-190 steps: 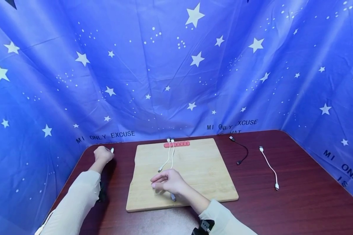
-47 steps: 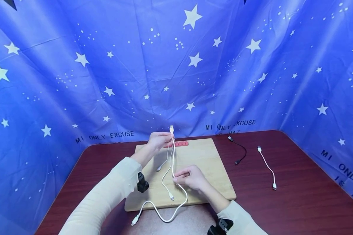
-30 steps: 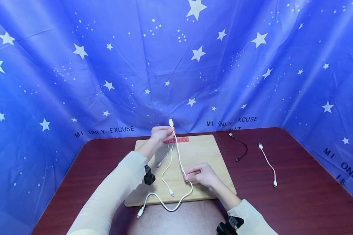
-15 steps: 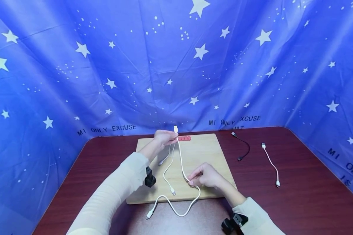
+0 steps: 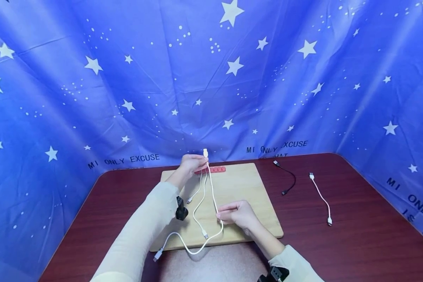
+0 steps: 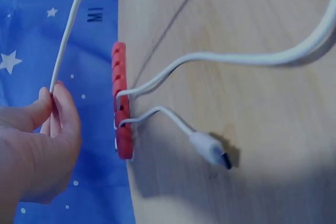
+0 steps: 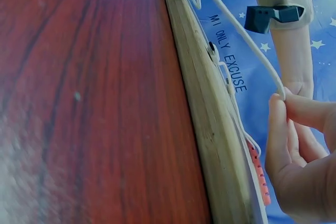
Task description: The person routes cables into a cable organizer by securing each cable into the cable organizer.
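A long white USB cable (image 5: pixel 212 188) is held up between both hands. My left hand (image 5: pixel 192 165) pinches it just below its USB-A plug (image 5: pixel 205 153), above the back edge of the wooden board (image 5: pixel 243 196). Lower down, my right hand (image 5: pixel 239 215) pinches the same cable between thumb and fingertips. Its other end (image 5: pixel 158 255) lies past the board's front left corner. On the board's back edge sits a red cable organizer (image 6: pixel 119 77) with a row of slots. Two shorter white cables run from neighbouring slots, one ending in a small plug (image 6: pixel 207 148).
On the dark red table (image 5: pixel 366 219), right of the board, lie a short black USB cable (image 5: pixel 291 174) and a short white USB cable (image 5: pixel 322 197). A blue star-printed curtain (image 5: pixel 183 78) surrounds the table's back and sides.
Earlier, my left hand was at the table's far left and my right over the board. Both now hold the long white cable at the board. Over the last second the hands shifted only slightly.
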Action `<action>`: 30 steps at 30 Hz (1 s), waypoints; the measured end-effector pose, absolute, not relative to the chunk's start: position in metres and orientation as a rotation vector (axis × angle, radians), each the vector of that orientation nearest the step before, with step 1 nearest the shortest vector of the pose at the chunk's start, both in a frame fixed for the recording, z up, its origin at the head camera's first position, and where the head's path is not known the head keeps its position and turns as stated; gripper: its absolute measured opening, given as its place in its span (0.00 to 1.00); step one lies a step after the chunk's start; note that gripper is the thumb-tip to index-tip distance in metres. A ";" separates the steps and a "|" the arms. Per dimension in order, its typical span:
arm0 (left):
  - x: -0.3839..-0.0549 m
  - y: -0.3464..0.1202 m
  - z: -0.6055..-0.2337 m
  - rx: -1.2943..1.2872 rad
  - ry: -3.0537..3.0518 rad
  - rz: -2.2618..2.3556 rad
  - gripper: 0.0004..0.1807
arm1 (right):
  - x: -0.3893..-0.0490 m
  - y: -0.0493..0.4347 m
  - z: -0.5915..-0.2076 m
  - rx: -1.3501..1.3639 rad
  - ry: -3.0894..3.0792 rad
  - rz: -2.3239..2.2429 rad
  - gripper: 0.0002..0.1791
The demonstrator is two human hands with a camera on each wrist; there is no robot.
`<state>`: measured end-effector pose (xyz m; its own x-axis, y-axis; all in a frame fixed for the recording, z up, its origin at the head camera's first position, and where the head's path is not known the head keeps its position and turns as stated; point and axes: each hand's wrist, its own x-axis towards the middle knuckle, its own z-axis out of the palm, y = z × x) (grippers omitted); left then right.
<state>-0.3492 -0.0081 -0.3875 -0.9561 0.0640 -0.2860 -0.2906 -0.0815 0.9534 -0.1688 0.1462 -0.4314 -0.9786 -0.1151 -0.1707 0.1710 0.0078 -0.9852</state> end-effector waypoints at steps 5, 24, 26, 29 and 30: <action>-0.354 -0.010 -0.382 -0.239 1.928 2.111 0.18 | -0.172 0.146 -0.430 0.121 2.044 -2.112 0.21; -0.363 -0.011 -0.394 -0.274 1.948 2.068 0.18 | -0.171 0.145 -0.427 0.053 2.271 -1.977 0.16; -0.365 -0.011 -0.396 -0.276 1.955 2.066 0.18 | -0.171 0.143 -0.427 0.078 2.325 -1.983 0.15; -0.368 -0.011 -0.399 -0.283 1.964 2.054 0.17 | -0.169 0.141 -0.430 0.117 2.397 -1.980 0.14; -0.369 -0.010 -0.399 -0.281 1.966 2.049 0.17 | -0.169 0.140 -0.431 0.132 2.415 -1.976 0.14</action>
